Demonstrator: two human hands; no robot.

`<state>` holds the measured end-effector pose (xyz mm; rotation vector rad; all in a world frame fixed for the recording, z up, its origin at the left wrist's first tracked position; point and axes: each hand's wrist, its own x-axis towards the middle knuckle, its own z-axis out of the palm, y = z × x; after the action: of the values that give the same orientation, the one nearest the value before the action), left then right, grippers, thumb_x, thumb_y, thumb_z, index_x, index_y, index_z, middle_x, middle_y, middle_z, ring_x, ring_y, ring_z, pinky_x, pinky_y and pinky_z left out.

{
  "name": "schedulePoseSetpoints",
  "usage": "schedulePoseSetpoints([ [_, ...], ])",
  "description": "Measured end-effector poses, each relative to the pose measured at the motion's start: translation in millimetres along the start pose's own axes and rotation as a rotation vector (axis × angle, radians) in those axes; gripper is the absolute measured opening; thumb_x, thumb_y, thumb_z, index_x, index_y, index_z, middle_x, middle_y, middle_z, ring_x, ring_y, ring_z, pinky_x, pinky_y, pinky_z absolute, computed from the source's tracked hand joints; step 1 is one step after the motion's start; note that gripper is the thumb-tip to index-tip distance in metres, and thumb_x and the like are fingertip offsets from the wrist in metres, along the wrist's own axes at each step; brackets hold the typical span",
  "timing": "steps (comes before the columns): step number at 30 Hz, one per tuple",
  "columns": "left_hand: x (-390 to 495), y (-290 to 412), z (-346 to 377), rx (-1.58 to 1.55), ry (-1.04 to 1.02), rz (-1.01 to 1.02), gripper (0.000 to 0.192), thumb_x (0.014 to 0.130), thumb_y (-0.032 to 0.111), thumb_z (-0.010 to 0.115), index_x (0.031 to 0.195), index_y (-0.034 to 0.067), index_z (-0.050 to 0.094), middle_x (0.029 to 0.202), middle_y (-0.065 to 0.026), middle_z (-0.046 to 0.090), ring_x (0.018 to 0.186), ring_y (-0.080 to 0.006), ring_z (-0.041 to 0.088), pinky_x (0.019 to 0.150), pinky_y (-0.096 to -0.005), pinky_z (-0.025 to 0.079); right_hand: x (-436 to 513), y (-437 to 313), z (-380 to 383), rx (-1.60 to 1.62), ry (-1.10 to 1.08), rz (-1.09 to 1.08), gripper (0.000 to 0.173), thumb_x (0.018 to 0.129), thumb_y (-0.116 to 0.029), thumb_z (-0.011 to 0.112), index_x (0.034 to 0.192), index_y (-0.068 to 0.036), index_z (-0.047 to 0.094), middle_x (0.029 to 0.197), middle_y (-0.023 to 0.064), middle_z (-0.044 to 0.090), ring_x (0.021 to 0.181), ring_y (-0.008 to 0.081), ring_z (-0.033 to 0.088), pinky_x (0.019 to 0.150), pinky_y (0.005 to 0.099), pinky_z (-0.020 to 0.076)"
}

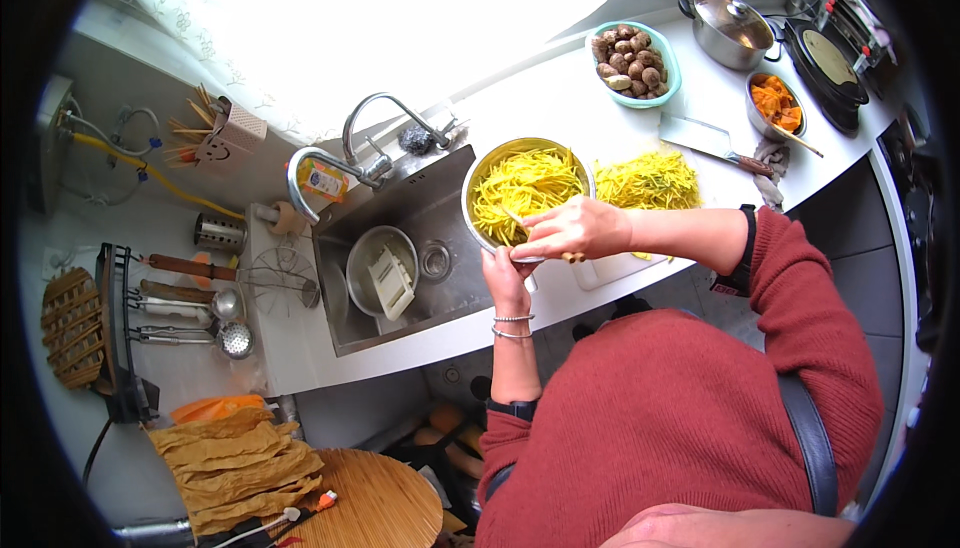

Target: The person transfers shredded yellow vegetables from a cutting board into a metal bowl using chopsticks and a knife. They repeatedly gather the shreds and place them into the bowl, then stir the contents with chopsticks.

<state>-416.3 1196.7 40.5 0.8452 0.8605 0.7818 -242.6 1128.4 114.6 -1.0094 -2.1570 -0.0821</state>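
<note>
A round metal bowl (517, 144) heaped with yellow vegetable shreds (525, 177) stands at the right end of the sink. My left hand (510, 272) grips the bowl's near rim from below. Over that same side of the bowl, my right hand (577, 227) is closed around wooden chopsticks (574, 257). Their tips reach into the shreds; my fingers cover the middle of them. Right of the bowl lies a second pile of yellow shreds (649, 179), some with green skin. It rests on a white cutting board (600, 272), partly hidden by my right forearm.
Left is a steel sink (465, 300) with a basin (360, 248) holding a white grater (391, 282), beneath a curved faucet (300, 180). Behind the pile lies a cleaver (697, 135). Farther back stand a basket of brown tubers (634, 102), a lidded pot (724, 38) and a bowl of orange chunks (776, 102).
</note>
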Motion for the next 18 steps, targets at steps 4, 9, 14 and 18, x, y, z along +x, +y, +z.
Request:
schedulePoseSetpoints([
  [4, 0, -1, -7, 0.008, 0.049, -0.012, 0.033, 0.084, 0.005, 0.039, 0.117, 0.004, 0.039, 0.097, -0.0129, 0.059, 0.071, -0.0219, 0.066, 0.059, -0.0352, 0.060, 1, 12, -20, 0.176, 0.215, 0.205, 0.029, 0.083, -0.009, 0.062, 0.111, -0.017, 0.065, 0.085, 0.0054, 0.068, 0.071, 0.0180, 0.067, 0.063, 0.0287, 0.0541],
  [9, 0, -1, -12, -0.003, 0.037, -0.010, 0.030, 0.083, 0.004, 0.038, 0.113, 0.004, 0.040, 0.100, -0.0134, 0.058, 0.078, -0.0267, 0.067, 0.065, -0.0424, 0.060, 1, 30, -45, 0.794, 0.385, 0.652, 0.025, 0.093, -0.009, 0.053, 0.116, -0.005, 0.061, 0.087, 0.0065, 0.068, 0.080, 0.0150, 0.067, 0.070, 0.0268, 0.0562],
  [14, 2, -4, -12, -0.014, 0.041, -0.020, 0.032, 0.083, 0.005, 0.038, 0.114, 0.005, 0.039, 0.098, -0.0128, 0.059, 0.074, -0.0244, 0.066, 0.061, -0.0396, 0.060, 2, 37, -64, 0.791, 0.317, 0.825, 0.026, 0.095, -0.013, 0.050, 0.117, -0.005, 0.061, 0.088, 0.0065, 0.068, 0.079, 0.0129, 0.067, 0.066, 0.0245, 0.0549],
  [18, 2, -7, -9, -0.008, 0.042, -0.032, 0.035, 0.083, 0.006, 0.038, 0.118, 0.004, 0.038, 0.100, -0.0138, 0.059, 0.074, -0.0238, 0.067, 0.060, -0.0384, 0.060, 15, 28, -68, 0.712, 0.202, 0.795, 0.028, 0.092, -0.008, 0.048, 0.116, -0.008, 0.063, 0.090, 0.0082, 0.069, 0.080, 0.0116, 0.066, 0.068, 0.0247, 0.0546],
])
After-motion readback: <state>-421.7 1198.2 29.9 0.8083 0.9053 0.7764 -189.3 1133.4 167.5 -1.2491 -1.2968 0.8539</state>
